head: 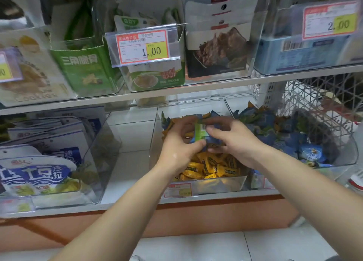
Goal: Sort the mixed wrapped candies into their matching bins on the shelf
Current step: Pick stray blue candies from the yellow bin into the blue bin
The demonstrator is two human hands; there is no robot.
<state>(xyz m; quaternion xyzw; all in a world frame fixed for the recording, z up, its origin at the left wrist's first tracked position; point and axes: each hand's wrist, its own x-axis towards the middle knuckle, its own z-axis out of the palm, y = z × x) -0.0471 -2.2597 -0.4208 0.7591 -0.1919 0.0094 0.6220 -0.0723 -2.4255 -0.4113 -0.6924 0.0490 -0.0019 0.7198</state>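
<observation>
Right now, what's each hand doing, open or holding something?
Left hand: holding the green candy.
Right hand: holding blue candies beside it.

A red-bordered white price tag [142, 48] in a clear holder at upper centre reads "1.00" on its yellow patch. A matching price tag [330, 20] at upper right reads "2.00". The green snack box [82, 68] left of centre bears white characters "三角脆骨". A white and green packet [131, 22] behind the centre tag shows the logo "QDV". The pale biscuit packet [33, 83] at far left carries "Cookies". The blue and white bag [33, 174] at lower left ends in "沙拉". The green candy wrapper [201, 132] mid-frame shows a barcode; its digits are unreadable.
</observation>
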